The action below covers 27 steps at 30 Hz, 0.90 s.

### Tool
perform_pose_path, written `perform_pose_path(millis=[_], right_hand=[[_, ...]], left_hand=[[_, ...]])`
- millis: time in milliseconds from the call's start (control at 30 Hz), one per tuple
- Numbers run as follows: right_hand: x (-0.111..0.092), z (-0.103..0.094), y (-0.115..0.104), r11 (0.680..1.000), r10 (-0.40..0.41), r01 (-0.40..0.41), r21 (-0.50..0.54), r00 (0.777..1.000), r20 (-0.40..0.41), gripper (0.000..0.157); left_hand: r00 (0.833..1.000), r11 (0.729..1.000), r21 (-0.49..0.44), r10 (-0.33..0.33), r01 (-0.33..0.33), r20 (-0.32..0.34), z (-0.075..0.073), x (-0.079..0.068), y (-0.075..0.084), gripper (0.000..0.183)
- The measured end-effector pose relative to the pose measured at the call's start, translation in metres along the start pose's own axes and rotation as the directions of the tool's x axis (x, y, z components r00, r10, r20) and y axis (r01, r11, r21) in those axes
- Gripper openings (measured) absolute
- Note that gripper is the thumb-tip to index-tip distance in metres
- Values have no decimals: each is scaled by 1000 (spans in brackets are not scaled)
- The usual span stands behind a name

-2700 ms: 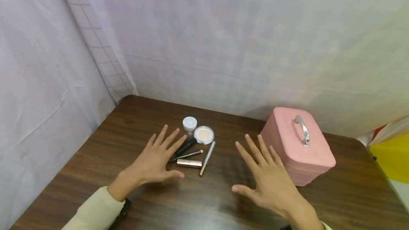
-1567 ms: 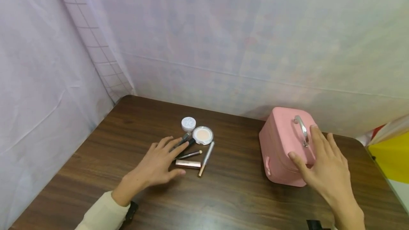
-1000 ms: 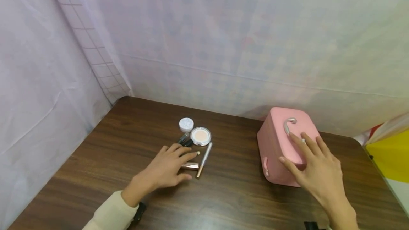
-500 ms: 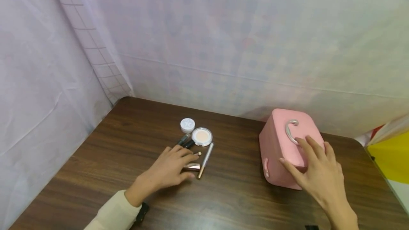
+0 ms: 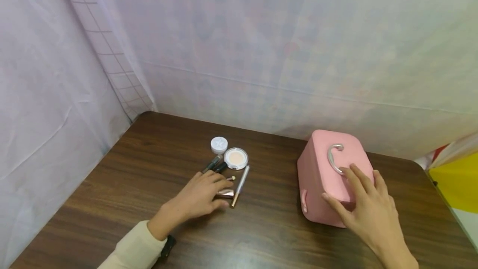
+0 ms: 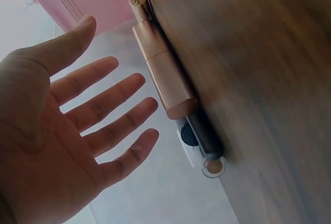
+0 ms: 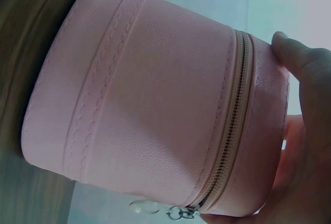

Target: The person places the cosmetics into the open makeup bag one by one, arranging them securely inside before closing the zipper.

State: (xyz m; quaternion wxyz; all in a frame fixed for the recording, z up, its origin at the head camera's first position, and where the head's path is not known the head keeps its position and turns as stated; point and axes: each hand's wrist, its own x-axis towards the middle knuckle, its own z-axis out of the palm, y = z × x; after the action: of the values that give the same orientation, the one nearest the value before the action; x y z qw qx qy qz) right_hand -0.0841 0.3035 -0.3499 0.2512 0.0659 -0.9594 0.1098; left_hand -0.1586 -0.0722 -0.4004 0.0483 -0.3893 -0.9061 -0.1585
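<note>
My right hand (image 5: 373,215) grips the lid of a pink zippered makeup case (image 5: 317,177), thumb at the near left edge, fingers across the top beside the silver handle (image 5: 332,159). In the right wrist view the zipper (image 7: 230,125) is closed. Above the cosmetics my left hand (image 5: 199,194) hovers with fingers spread, holding nothing. Under and beyond it lie a rose-gold lipstick tube (image 5: 225,194), a silver-and-gold pen (image 5: 240,186), an applicator with a pale tip (image 5: 231,178), partly hidden, and dark slim tubes (image 5: 213,163). A round compact (image 5: 236,159) touches their ends.
A white round jar (image 5: 219,145) stands behind the compact. The brown wooden table (image 5: 280,235) backs onto a pale curtain (image 5: 261,45). Something yellow (image 5: 455,182) hangs beyond the right edge.
My right hand has moved right from above the table onto the case's lid. The case has slid slightly left and nearer. My left hand has shifted a little right over the cosmetics.
</note>
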Motion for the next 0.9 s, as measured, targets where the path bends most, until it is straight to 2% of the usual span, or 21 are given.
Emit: perform_pose_path(millis=[267,400,567,667,800,900], right_hand=[[-7,-4,-10,999,-51,51,7,999,3,79],[-9,-8,-12,996,-87,88,1,995,48,79],[-11,-12,-11,981,-191,193,-12,978,81,86],[-10,-14,-5,967,-254,253,23,965,71,87],[-4,-15,9,946,-302,290,145,951,66,88],[-1,-14,17,924,-335,315,216,940,59,90]], left_hand=[[1000,999,-40,19,-18,17,3,4,7,47],[999,998,-47,35,-33,32,4,6,8,47],[999,999,-7,41,-41,0,3,5,4,47],[1000,1000,-2,23,-23,-2,2,3,0,47],[999,995,-96,-32,36,36,0,1,-9,46],[997,977,-204,-50,61,59,-2,0,-18,45]])
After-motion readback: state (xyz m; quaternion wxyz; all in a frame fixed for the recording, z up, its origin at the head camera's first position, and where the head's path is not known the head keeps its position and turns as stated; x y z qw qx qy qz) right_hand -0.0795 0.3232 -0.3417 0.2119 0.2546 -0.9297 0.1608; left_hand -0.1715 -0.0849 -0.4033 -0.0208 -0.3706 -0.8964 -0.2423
